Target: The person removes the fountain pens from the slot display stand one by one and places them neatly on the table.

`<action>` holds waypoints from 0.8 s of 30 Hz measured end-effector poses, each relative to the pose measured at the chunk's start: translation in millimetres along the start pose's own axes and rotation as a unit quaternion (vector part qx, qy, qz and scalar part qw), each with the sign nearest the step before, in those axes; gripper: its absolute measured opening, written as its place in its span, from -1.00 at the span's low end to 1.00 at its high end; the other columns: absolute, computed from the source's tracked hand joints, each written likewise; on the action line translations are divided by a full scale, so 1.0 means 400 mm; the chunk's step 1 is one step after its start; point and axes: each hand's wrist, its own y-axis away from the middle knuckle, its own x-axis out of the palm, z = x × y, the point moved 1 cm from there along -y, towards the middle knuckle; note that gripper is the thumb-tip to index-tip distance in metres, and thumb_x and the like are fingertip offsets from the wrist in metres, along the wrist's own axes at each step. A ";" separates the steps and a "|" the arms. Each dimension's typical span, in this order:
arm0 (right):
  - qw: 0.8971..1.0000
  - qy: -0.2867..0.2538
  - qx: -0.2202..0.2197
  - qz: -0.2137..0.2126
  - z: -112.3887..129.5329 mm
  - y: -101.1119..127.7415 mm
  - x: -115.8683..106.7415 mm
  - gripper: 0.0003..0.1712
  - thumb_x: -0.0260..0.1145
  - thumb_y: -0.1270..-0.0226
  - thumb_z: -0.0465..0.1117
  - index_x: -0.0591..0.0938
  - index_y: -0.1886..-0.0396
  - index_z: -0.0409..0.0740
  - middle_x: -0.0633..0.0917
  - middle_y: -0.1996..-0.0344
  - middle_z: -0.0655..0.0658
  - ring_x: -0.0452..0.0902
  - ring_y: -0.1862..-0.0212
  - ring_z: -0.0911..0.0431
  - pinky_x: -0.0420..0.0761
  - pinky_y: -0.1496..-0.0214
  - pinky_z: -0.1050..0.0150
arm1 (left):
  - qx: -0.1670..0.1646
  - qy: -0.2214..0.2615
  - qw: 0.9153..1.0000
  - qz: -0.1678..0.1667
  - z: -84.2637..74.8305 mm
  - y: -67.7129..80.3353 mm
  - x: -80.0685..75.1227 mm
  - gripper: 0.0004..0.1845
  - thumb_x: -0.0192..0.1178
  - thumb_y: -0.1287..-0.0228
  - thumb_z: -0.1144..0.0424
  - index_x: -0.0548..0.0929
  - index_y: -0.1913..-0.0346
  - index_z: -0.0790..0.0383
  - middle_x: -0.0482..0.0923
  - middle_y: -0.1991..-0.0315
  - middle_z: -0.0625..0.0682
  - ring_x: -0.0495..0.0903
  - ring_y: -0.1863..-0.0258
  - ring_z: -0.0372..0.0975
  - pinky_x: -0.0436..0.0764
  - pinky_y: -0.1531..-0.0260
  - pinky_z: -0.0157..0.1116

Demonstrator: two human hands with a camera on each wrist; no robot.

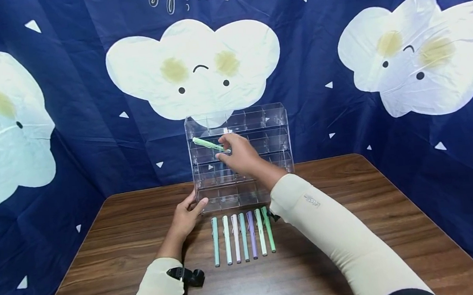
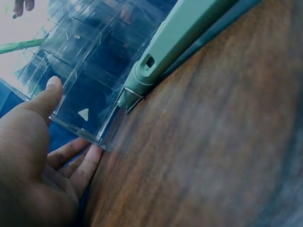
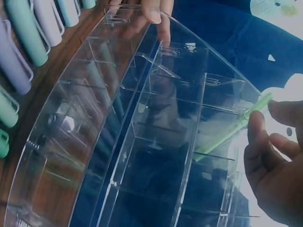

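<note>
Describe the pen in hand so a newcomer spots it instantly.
At the table's far edge stands a clear tiered organizer. The right hand pinches a light green pen at its upper left compartments. It alone is raised; seven others lie flat in front.

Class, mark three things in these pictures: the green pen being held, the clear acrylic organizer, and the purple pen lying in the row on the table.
green pen (image 1: 207, 144): head view, middle of its barrel.
clear acrylic organizer (image 1: 275, 129): head view, upper right compartment wall.
purple pen (image 1: 251, 235): head view, middle of its barrel.

Clear organizer (image 1: 274, 115); light green pen (image 1: 207, 144); navy backdrop (image 1: 304, 55), white clouds.
</note>
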 end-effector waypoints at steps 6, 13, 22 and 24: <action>0.999 -0.013 0.013 -0.035 -0.003 -0.032 0.024 -0.49 0.40 -0.64 -0.09 0.58 -0.44 -0.18 0.64 -0.23 -0.24 0.61 -0.22 -0.14 0.62 -0.24 -0.10 | 0.010 0.003 1.000 -0.009 -0.002 0.001 0.007 -0.21 0.30 -0.63 -0.06 0.24 -0.75 -0.03 0.49 -0.53 0.35 0.63 -0.43 0.20 0.74 -0.24 0.00; 0.998 -0.029 0.041 -0.031 0.002 -0.058 0.042 -0.45 0.38 -0.66 -0.06 0.55 -0.50 -0.12 0.62 -0.30 -0.18 0.65 -0.27 -0.12 0.69 -0.23 -0.08 | 0.016 0.010 1.000 -0.016 0.003 0.005 0.009 -0.22 0.33 -0.60 -0.05 0.28 -0.73 -0.03 0.60 -0.42 0.39 0.67 -0.37 0.21 0.78 -0.18 -0.04; 0.995 -0.050 0.077 -0.037 0.012 -0.084 0.075 -0.48 0.34 -0.68 -0.08 0.56 -0.51 -0.04 0.62 -0.43 -0.17 0.78 0.18 -0.02 0.79 0.21 0.22 | 0.013 0.029 0.999 -0.013 0.000 0.000 0.012 -0.22 0.34 -0.60 -0.03 0.29 -0.73 -0.04 0.55 -0.47 0.39 0.65 -0.39 0.21 0.79 -0.11 -0.11; 0.994 -0.056 0.086 -0.038 0.015 -0.088 0.082 -0.50 0.34 -0.68 -0.09 0.58 -0.50 -0.04 0.62 -0.40 -0.17 0.76 0.24 0.01 0.78 0.34 0.29 | 0.014 0.025 1.000 -0.014 0.000 0.001 0.011 -0.22 0.34 -0.60 -0.03 0.28 -0.73 -0.03 0.56 -0.45 0.39 0.66 -0.38 0.21 0.78 -0.14 -0.09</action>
